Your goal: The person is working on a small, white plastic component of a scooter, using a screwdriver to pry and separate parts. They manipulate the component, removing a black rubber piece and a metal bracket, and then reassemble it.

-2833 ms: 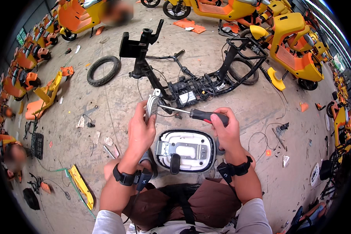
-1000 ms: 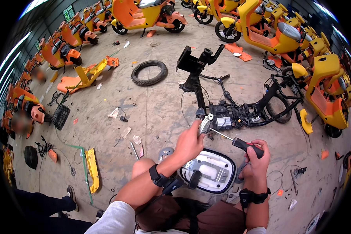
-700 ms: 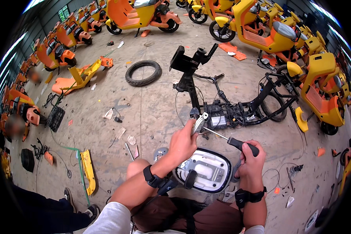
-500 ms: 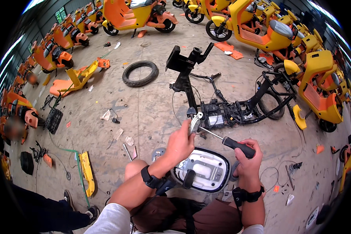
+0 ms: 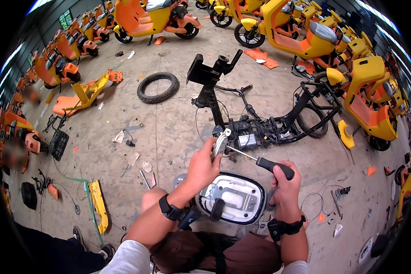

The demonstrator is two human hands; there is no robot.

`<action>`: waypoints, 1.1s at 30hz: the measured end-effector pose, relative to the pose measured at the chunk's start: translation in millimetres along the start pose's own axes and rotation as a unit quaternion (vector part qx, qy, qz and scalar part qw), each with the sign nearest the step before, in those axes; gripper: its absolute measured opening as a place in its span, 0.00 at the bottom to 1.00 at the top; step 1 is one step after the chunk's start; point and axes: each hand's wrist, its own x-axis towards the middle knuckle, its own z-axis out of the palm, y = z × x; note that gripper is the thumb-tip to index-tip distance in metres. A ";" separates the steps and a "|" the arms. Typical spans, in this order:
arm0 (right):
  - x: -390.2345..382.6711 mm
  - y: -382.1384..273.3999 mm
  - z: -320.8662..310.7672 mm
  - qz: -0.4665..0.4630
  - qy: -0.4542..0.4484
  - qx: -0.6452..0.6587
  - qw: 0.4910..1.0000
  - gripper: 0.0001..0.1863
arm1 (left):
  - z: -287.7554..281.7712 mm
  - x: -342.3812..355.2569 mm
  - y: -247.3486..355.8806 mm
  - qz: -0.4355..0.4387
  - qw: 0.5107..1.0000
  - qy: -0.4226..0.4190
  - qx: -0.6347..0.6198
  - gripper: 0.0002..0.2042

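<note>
My left hand [image 5: 204,165] is closed around a small silver-grey metal part [image 5: 221,143], holding it upright in front of me. In my right hand [image 5: 286,182] is a screwdriver [image 5: 275,168] with a black handle, gripped at its rear end. Its thin shaft slants up and left, and its tip meets the side of the metal part; the exact contact is too small to make out. Below both hands lies a scooter seat [image 5: 233,213], underside up, white inside a black rim, with a metal bracket [image 5: 249,202] on it.
Beyond my hands lies a stripped black scooter frame [image 5: 260,130] with wiring. A loose tyre [image 5: 158,87], yellow panels [image 5: 98,208] and scraps lie about the floor. Yellow-orange scooters [image 5: 372,105] stand around. Another person's shoes [image 5: 107,252] are at lower left.
The view has shifted slightly, moving the scene a little left. Both hands keep their holds, and the screwdriver tip stays at the metal part while its handle tilts slightly.
</note>
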 end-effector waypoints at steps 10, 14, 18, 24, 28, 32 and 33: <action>-4.4 -1.0 -1.6 -0.034 0.006 -0.004 0.999 0.14 | -7.1 -3.6 1.7 -0.005 1.000 -0.013 -0.016 0.21; -7.9 -3.5 11.6 -0.010 0.018 0.002 1.000 0.13 | -6.1 -2.6 1.5 -0.006 1.000 0.004 0.024 0.21; -4.0 -9.4 12.6 0.042 0.022 0.045 0.998 0.13 | -4.1 -2.1 -0.3 -0.012 1.000 0.004 -0.008 0.21; -4.7 -7.1 15.0 0.092 0.037 0.062 0.993 0.15 | -5.8 -2.6 0.4 -0.015 1.000 0.007 0.008 0.21; 1.7 0.9 13.2 0.208 0.065 0.177 0.960 0.17 | -0.6 -1.3 3.0 0.057 0.997 0.045 -0.002 0.20; 6.2 17.9 3.3 0.182 0.033 0.230 0.955 0.17 | 2.1 0.8 9.6 0.001 0.995 0.006 -0.095 0.20; 5.1 13.8 6.7 0.146 0.030 0.196 0.969 0.16 | -1.3 2.0 11.5 -0.005 0.996 -0.005 -0.084 0.20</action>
